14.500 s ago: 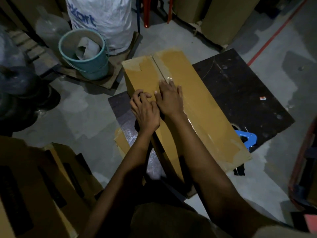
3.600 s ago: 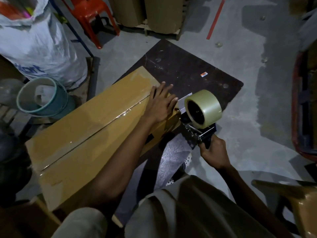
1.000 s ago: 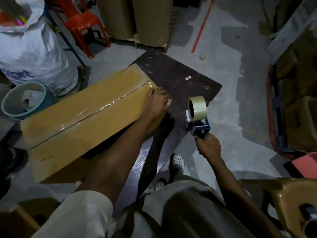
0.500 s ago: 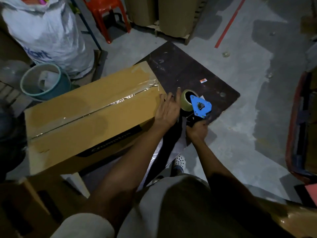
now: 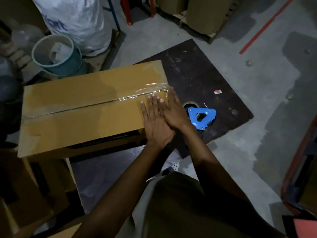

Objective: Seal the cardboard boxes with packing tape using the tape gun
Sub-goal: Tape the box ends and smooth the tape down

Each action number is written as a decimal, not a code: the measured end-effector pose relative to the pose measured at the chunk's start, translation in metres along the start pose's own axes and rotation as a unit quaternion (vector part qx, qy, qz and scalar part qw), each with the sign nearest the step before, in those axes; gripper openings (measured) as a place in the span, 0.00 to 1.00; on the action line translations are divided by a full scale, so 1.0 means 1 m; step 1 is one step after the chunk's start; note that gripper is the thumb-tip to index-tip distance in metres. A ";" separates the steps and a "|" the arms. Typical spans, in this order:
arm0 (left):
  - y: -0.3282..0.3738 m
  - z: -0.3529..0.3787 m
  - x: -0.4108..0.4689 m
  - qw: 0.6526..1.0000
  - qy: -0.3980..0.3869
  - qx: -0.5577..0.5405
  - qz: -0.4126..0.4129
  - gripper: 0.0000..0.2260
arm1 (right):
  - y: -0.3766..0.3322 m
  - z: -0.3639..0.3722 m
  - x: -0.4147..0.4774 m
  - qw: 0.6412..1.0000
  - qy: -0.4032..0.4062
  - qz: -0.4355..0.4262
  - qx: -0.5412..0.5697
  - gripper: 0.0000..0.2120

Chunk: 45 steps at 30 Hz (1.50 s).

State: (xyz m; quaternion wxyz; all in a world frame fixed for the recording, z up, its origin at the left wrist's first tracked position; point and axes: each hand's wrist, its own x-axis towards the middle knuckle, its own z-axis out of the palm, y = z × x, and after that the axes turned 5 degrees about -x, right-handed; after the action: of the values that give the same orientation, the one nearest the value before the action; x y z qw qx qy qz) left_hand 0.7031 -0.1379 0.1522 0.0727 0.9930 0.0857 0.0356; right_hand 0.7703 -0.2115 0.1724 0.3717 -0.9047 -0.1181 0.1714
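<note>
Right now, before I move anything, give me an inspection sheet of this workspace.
Surface: dark board on concrete floor.
Job's things: cardboard box with clear tape along its top seam, wrinkled near the hands; tape gun lying on the board beside the box.
Clutter: teal bucket, white sack, more cartons lower left.
Hands: left hand and right hand flat on the box's end nearest the tape gun, right overlapping left.
Cables: nothing seen.
Surroundings: red floor line, red chair legs; dim light.
</note>
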 end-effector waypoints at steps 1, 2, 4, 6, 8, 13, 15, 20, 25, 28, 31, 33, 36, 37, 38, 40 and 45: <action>0.001 -0.001 0.000 1.000 -0.002 -0.002 -0.005 0.45 | 0.001 0.001 0.016 0.999 -0.029 -0.004 -0.024 0.33; 0.002 -0.001 0.000 1.000 0.001 -0.009 -0.008 0.45 | -0.001 0.001 0.031 0.999 -0.044 -0.004 -0.032 0.34; 0.003 0.001 0.000 0.999 0.028 -0.032 -0.004 0.42 | -0.010 0.000 0.061 0.999 -0.039 0.004 -0.021 0.35; 0.001 0.003 0.002 0.997 0.060 -0.050 0.002 0.40 | -0.023 -0.002 0.088 0.999 -0.029 0.027 0.006 0.35; 0.001 0.004 0.003 0.998 0.056 -0.043 -0.004 0.39 | -0.034 -0.005 0.113 0.999 -0.024 0.031 0.031 0.35; 0.003 0.008 0.009 0.999 0.021 -0.021 -0.021 0.41 | -0.048 -0.014 0.164 0.996 -0.019 0.026 0.080 0.27; 0.002 0.008 0.014 0.999 0.028 -0.017 -0.021 0.42 | -0.049 -0.018 0.171 0.994 -0.002 0.028 0.107 0.23; 0.004 0.005 0.016 0.997 0.065 -0.029 -0.028 0.39 | -0.020 -0.011 0.110 0.981 -0.059 0.038 0.180 0.28; 0.003 0.007 0.014 0.997 0.070 -0.043 0.004 0.33 | 0.013 -0.001 0.026 0.947 -0.036 0.065 0.314 0.25; 0.000 0.006 0.011 0.993 0.096 -0.072 0.011 0.30 | 0.028 0.016 -0.013 0.924 -0.008 0.079 0.373 0.26; -0.002 0.001 0.006 0.980 0.123 -0.149 0.054 0.27 | 0.035 0.032 -0.042 0.949 0.057 0.082 0.300 0.28; -0.009 -0.006 0.001 0.951 0.146 -0.260 0.076 0.24 | 0.027 0.036 -0.057 0.971 0.166 0.064 0.157 0.27; -0.046 -0.020 -0.005 0.910 0.238 -0.340 0.006 0.17 | 0.005 0.036 -0.071 0.965 0.251 -0.075 0.031 0.26; -0.066 -0.023 -0.008 0.904 0.270 -0.330 -0.034 0.16 | -0.003 0.038 -0.071 0.962 0.245 -0.121 0.009 0.25; -0.089 -0.027 -0.012 0.898 0.297 -0.315 -0.080 0.15 | -0.013 0.042 -0.073 0.959 0.232 -0.162 -0.005 0.24; -0.138 -0.031 -0.026 0.877 0.343 -0.290 -0.173 0.14 | -0.037 0.060 -0.075 0.953 0.183 -0.241 -0.011 0.21; -0.234 -0.044 -0.081 0.832 0.385 -0.253 -0.308 0.19 | -0.104 0.138 -0.074 0.925 0.084 -0.367 -0.050 0.20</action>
State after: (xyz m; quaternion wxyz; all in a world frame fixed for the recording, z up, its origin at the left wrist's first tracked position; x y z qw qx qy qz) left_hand 0.5813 0.0822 0.1560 0.2902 0.7679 0.3959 0.4116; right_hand 0.6389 -0.0770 0.1716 0.3712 -0.8266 -0.4187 -0.0598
